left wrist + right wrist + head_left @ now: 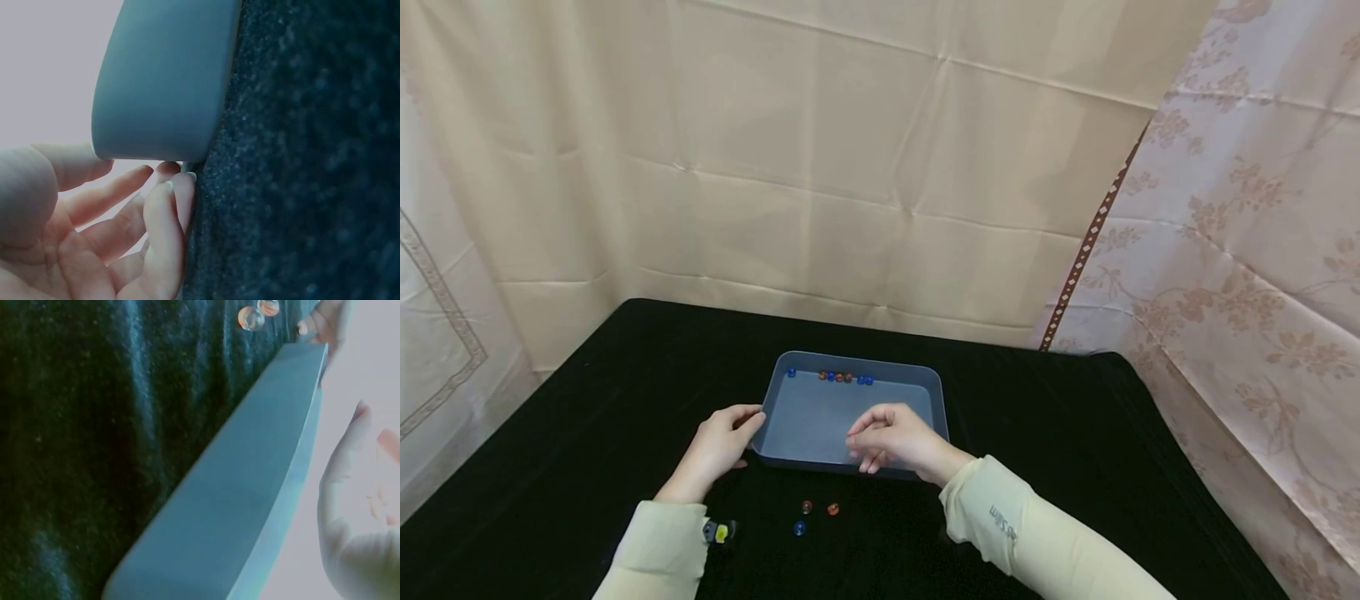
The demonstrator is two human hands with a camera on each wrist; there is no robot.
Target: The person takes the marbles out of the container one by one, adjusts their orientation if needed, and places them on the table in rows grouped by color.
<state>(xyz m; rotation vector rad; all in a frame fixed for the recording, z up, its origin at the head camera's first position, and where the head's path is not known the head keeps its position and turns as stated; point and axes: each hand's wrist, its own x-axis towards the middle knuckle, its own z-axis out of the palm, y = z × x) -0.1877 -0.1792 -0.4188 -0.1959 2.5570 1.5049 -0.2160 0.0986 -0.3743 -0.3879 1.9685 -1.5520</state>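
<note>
A shallow grey-blue tray [820, 433] lies on the black cloth. My left hand [718, 442] holds its left side, with the thumb [81, 165] at the rim and the other fingers bent against the outer wall near the cloth. Over the near right part of the tray hovers my right hand [891, 437], its fingers loosely bent and no marble showing between them. Along the tray's far wall sit several marbles [840, 377], blue and orange. Three more are on the cloth in front: a blue marble [799, 528], an orange marble [833, 509] and a reddish clear marble [807, 507].
Black cloth [1037, 467] covers the table on all sides of the tray. A beige curtain [820, 167] hangs behind it, and a floral curtain [1247, 250] on the right. By the left cuff is a small dark device with a yellow patch [721, 533].
</note>
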